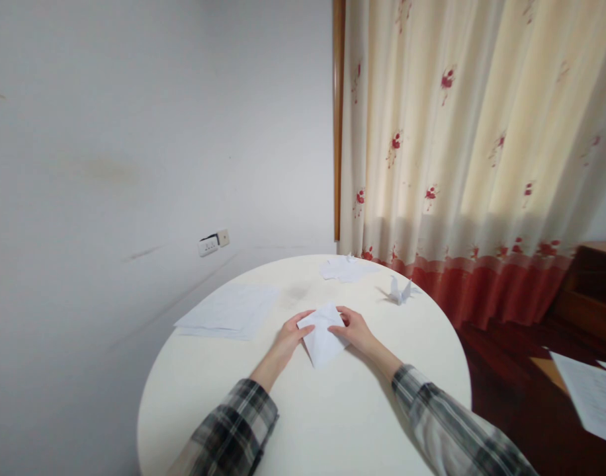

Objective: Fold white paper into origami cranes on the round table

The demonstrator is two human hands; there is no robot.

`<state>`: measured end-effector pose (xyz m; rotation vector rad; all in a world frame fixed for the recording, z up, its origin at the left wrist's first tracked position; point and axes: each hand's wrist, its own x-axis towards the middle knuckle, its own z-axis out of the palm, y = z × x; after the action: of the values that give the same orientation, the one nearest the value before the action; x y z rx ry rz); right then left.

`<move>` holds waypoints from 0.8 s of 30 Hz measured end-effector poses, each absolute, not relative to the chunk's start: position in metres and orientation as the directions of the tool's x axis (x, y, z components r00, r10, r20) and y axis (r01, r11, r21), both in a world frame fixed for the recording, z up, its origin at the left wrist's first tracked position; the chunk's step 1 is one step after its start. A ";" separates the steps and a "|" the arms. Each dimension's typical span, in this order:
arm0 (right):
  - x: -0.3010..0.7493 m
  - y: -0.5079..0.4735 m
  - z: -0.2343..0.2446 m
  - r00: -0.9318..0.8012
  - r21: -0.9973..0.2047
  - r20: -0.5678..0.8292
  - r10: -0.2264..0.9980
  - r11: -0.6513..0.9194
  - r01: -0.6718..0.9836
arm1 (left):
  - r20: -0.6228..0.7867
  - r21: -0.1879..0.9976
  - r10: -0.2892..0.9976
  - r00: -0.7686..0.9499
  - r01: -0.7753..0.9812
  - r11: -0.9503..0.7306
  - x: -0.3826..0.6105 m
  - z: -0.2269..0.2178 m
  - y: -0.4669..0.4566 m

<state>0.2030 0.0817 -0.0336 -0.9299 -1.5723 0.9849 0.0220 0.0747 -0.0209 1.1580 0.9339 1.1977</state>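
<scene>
From where I'm standing, the person is working at a round white surface (343,423), and both hands are meeting over one piece of folded white paper (321,344) near the middle of it. The left hand (289,337) is pinching the paper's left side, its thumb lying on the upper face and its fingers going behind the edge; the right hand (358,332) is pinching the right side in much the same way, so each grip is closing on the paper. The piece is forming a rough diamond, one corner pointing back toward the person; whether its underside is touching the surface I cannot tell. To my eye, a fold is being lined up or pressed, and the next move is calling for matched edges, one hand steadying the piece while the other thumb is running firmly along the crease. A stack of white sheets (228,307) is lying to the left, well apart from the work. A folded paper crane (400,292) is standing toward the right rim, and more white papers (345,269) are resting by the far rim, with something small on them that I cannot make out. Beyond, a flowered curtain (446,132) is hanging.
</scene>
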 end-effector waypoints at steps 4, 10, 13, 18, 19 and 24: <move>0.204 0.080 -0.029 -0.163 -0.906 0.380 0.911 0.402 0.136 | 0.051 0.982 0.988 0.144 -0.189 -0.023 0.022 -0.024 0.076; 0.204 0.076 -0.024 -0.141 -0.862 0.396 0.907 0.421 0.282 | 0.081 0.994 0.976 0.201 -0.083 -0.066 0.021 -0.027 0.078; 0.204 0.076 -0.025 -0.150 -0.866 0.388 0.910 0.415 0.278 | 0.095 0.995 0.961 0.260 0.009 -0.101 0.021 -0.028 0.080; 0.205 0.078 -0.027 -0.189 -0.881 0.354 0.916 0.395 0.261 | 0.103 0.981 0.948 0.302 0.128 -0.147 0.022 -0.032 0.082; 0.205 0.078 -0.028 -0.196 -0.878 0.352 0.915 0.395 0.269 | 0.101 0.979 0.948 0.302 0.142 -0.150 0.023 -0.033 0.082; 0.205 0.080 -0.031 -0.231 -0.849 0.334 0.914 0.398 0.347 | 0.097 0.982 0.955 0.282 0.129 -0.137 0.027 -0.037 0.084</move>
<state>0.2046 0.0803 -0.0306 -1.0993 -1.7766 0.8106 0.0268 0.0843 -0.0369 1.5232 1.0436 1.0093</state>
